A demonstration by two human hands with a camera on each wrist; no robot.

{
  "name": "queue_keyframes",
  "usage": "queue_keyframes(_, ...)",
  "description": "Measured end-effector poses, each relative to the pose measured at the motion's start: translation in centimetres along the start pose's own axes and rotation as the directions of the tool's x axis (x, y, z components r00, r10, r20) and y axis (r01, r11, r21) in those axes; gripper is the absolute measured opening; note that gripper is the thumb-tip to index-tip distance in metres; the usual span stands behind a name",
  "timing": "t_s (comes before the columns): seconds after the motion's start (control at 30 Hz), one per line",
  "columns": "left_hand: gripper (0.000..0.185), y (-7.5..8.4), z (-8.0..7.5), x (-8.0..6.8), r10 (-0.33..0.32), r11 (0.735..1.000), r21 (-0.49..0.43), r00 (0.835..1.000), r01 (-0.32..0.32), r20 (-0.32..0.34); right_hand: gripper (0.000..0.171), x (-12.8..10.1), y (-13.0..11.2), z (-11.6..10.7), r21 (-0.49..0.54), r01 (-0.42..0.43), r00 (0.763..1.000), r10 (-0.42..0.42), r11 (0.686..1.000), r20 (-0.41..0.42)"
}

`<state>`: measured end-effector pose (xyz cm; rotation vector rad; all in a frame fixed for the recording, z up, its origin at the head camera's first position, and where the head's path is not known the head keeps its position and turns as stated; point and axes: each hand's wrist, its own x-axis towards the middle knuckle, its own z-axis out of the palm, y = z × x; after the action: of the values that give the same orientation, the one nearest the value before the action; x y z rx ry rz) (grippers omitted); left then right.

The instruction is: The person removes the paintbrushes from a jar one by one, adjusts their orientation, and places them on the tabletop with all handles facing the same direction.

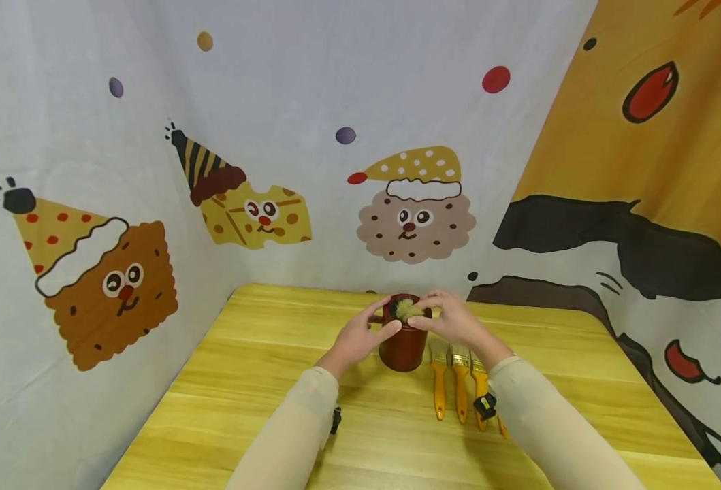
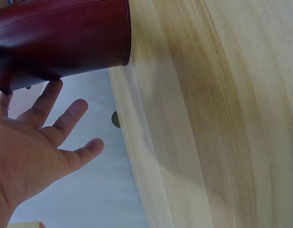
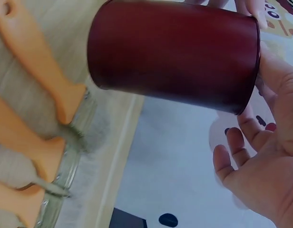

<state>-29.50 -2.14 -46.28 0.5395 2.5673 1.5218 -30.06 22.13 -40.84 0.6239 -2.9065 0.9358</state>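
Cup: dark red cup [image 1: 403, 344] standing upright on the counter [image 1: 262, 381], pretty much dead centre and toward the back edge. Something tan and bristly [image 1: 408, 310] is sitting in the mouth, looks like brush bristles, but too small to be sure.

Left hand: left hand [image 1: 360, 338] is on the cup's left side near the rim. Thumb tip comes across the front under the rim, and the fingers [image 1: 377, 309] reach round the back. In the left wrist view the fingers [image 2: 65, 118] are pretty straight and spread, right beside the cup [image 2: 61, 40], not curled tight. So more cupping than squeezing.

Right hand: right hand [image 1: 452, 320] mirrors it on the right side, up at the rim. Thumb sits at the front of the rim, nearly meeting the left thumb, and the index finger lies over the top edge. Right wrist view shows the other fingers [image 3: 232, 156] loosely bent and hanging free below the cup [image 3: 175, 54], thumb side against the rim. Can't tell how firm the hold is.

Brushes: three brushes [image 1: 458, 381] with orange-yellow handles lie flat in a row just right of the cup, bristles pointing away, under the right forearm.

Sleeves: both arms in beige sleeves [image 1: 299, 429], a small black clip thing at each wrist.

Backdrop: white cloth [image 1: 311, 88] with cartoon cookies in party hats, hanging behind the counter and round both sides.
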Motion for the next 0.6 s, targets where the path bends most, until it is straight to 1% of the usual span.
queue_keyframes(0.13,0.065,-0.1,0.0,0.1,-0.007,1.0,0.018,1.0,0.007,-0.012,0.041,0.9,-0.7,0.1,-0.021,-0.04,0.999,0.04,0.999,0.012)
queue_keyframes(0.27,0.063,-0.1,0.0,0.1,0.0,1.0,0.003,1.0,0.0,-0.004,0.032,1.7,-1.0,0.5,-0.024,-0.015,1.0,0.015,1.0,-0.007)
queue_keyframes(0.37,0.063,0.0,0.0,0.0,0.007,1.0,-0.011,1.0,-0.007,0.008,0.022,2.0,-1.0,0.8,0.036,-0.011,1.0,0.011,0.999,-0.019)
queue_keyframes(0.47,0.063,0.0,0.0,0.0,0.009,0.999,-0.031,1.0,-0.009,0.017,0.023,2.0,-0.9,0.7,0.098,-0.033,0.998,0.037,0.995,-0.043)
queue_keyframes(0.6,0.063,-0.1,-0.1,0.1,0.001,0.999,-0.04,1.0,-0.001,0.012,0.035,2.1,-0.9,0.5,0.15,-0.059,0.994,0.073,0.987,-0.084)
